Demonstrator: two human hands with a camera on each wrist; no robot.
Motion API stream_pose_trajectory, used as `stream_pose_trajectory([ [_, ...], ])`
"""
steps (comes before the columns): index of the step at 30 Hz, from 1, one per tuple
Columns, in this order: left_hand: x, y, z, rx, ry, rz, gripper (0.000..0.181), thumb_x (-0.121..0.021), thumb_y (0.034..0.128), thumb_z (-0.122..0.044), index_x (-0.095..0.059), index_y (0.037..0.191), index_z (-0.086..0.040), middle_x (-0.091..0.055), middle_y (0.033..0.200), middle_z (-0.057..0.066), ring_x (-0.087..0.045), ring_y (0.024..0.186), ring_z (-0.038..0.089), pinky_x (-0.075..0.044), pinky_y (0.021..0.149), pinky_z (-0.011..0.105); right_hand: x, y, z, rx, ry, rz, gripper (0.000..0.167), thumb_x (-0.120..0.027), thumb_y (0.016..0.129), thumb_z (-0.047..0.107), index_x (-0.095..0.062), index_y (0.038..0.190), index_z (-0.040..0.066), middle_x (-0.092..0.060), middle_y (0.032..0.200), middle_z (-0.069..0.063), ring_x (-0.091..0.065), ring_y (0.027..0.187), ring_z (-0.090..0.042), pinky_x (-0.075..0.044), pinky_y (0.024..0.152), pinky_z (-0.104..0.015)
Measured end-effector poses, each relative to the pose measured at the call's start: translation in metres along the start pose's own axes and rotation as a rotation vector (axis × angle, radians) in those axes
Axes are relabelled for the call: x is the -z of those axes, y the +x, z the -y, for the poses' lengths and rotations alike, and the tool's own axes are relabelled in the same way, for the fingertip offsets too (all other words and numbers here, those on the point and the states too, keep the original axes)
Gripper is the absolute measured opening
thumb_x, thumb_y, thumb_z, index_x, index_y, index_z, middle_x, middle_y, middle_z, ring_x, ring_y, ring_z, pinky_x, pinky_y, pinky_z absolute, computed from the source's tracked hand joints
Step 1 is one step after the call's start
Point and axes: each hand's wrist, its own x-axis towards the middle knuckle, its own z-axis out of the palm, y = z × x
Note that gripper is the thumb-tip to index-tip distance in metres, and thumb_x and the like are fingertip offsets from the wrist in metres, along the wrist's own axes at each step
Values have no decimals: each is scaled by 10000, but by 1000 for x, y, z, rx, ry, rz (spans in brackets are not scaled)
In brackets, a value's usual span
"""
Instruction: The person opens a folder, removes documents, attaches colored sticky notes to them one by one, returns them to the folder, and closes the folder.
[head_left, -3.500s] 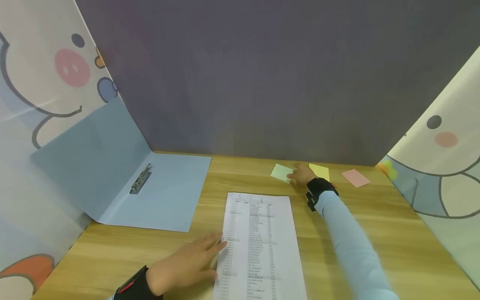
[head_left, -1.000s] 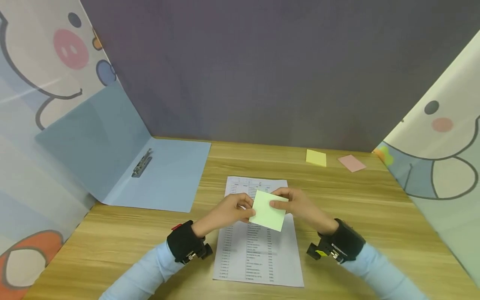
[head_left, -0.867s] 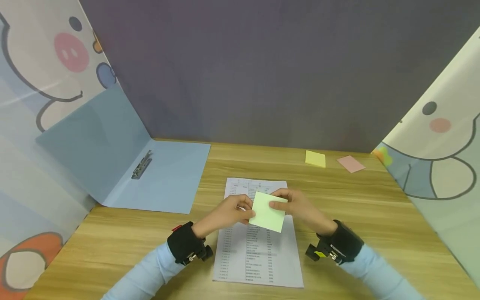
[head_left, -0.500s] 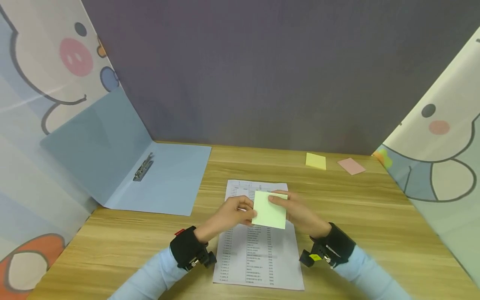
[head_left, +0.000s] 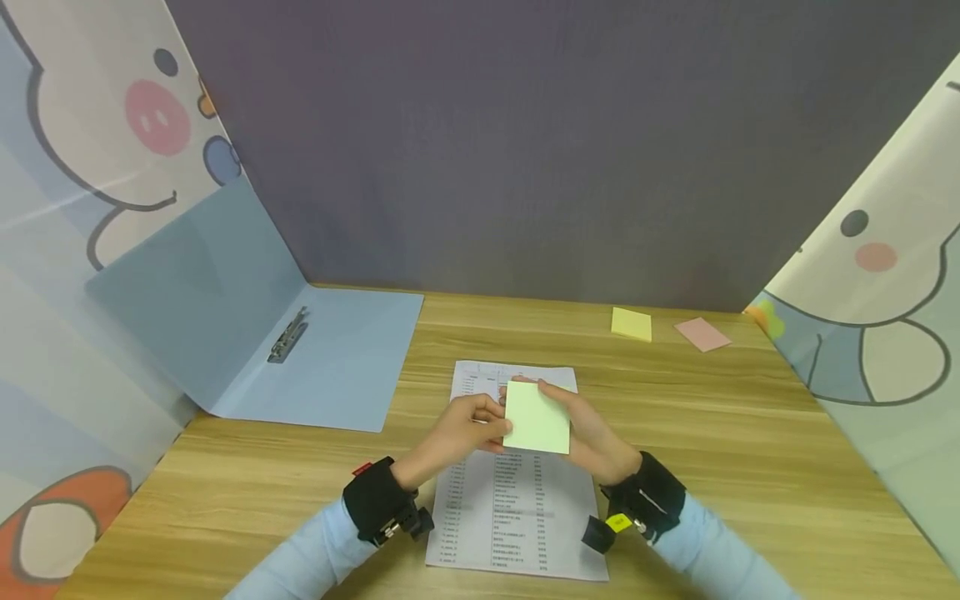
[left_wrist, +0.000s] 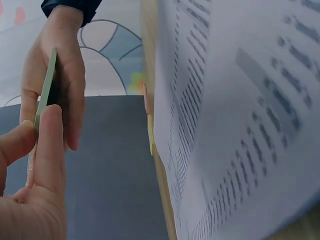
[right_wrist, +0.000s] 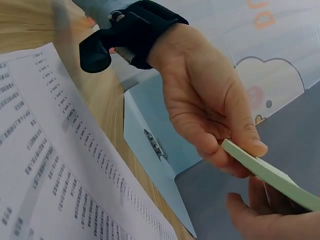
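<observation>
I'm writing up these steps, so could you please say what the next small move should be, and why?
I'd probably have the left hand peel the top note from the green pad, since it pinches one edge while the right hand holds the opposite side, and the sheet lies beneath.

A tabletop point(head_left: 750, 450) with a yellowish-brown wood-grain surface carried everything. Toward its far left lay a light-blue file folder point(head_left: 352, 358), open, one cover flat on the wood and the other raised at a slant; a metal lever clip point(head_left: 287, 336) was fixed beside the fold. Nearer the front, around the middle, lay white printed paper point(head_left: 517, 533), flat, bearing columns of small text and a few grey-shaded rows, its upper part partly hidden. Toward the far right edge lay a yellow sticky-note pad point(head_left: 632, 324) and, just beside it but not touching, a pink sticky-note pad point(head_left: 702, 334), turned askew.
</observation>
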Motion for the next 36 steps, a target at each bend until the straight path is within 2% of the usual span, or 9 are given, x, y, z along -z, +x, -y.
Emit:
stream_pose_trajectory([
  [4, 3, -2, -1, -39, 137, -30, 224, -628, 872, -217, -606, 970, -17, -636, 906, 99, -665, 749, 262, -557, 673, 325, 2, 2, -2, 13, 94, 55, 487, -301, 1010, 299, -219, 1452, 114, -535, 1260, -41, -517, 1156, -181, -440, 957, -351],
  [7, 6, -8, -8, -88, 409, -93, 199, -638, 852, -337, -647, 884, -141, -654, 834, -15, -642, 718, 159, -522, 637, 263, 3, 2, -2, 6, 168, 86, 472, -297, 1010, 304, -239, 1450, 144, -529, 1270, -48, -494, 1188, -184, -417, 987, -365],
  [9, 6, -12, -15, -171, 639, -156, 179, -652, 828, -384, -656, 831, -205, -646, 759, -84, -602, 663, 82, -469, 583, 210, 3, 2, -3, -1, 205, 107, 488, -291, 1011, 304, -198, 1466, 157, -524, 1284, -47, -481, 1205, -181, -404, 1000, -372],
  [13, 3, -19, -28, -488, 1032, -289, 170, -698, 798, -335, -663, 855, -178, -628, 753, -85, -573, 637, 43, -442, 549, 156, 2, 2, -3, 8, 209, 120, 482, -271, 1014, 302, -192, 1469, 163, -513, 1302, -47, -493, 1200, -189, -414, 994, -378],
  [16, -3, -19, -32, -735, 1230, -336, 208, -717, 789, -280, -677, 930, -133, -645, 899, -34, -632, 791, 89, -510, 672, 171, 1, 1, -3, 16, 186, 124, 448, -259, 1016, 300, -264, 1443, 164, -506, 1304, -41, -511, 1180, -182, -428, 981, -365],
  [19, -10, -17, -30, -860, 1352, -323, 266, -720, 782, -303, -689, 983, -133, -652, 1074, 7, -625, 1013, 140, -507, 837, 225, -1, 2, -4, 13, 170, 140, 466, -252, 1017, 295, -210, 1459, 153, -495, 1317, -38, -509, 1182, -176, -429, 979, -352],
  [24, -18, -18, -26, -874, 1382, -253, 343, -741, 747, -357, -680, 1008, -143, -617, 1200, 47, -581, 1117, 172, -499, 871, 262, -3, 3, -4, 8, 130, 136, 534, -246, 1020, 279, -25, 1484, 133, -470, 1351, -30, -492, 1206, -176, -414, 997, -349],
  [31, -25, -19, -26, -842, 1424, -215, 337, -761, 731, -314, -661, 993, -126, -608, 1207, 60, -572, 1130, 197, -504, 865, 271, -5, 3, -4, -8, 52, 61, 521, -300, 1013, 280, -115, 1473, 121, -499, 1336, 1, -513, 1186, -152, -437, 968, -312],
  [36, -25, -18, -25, -844, 1487, -230, 330, -761, 734, -283, -653, 1002, -122, -615, 1179, 52, -587, 1102, 194, -511, 847, 262, -5, 4, -4, -5, 53, 86, 534, -284, 1016, 282, -95, 1475, 85, -506, 1332, -4, -511, 1190, -147, -437, 965, -296],
])
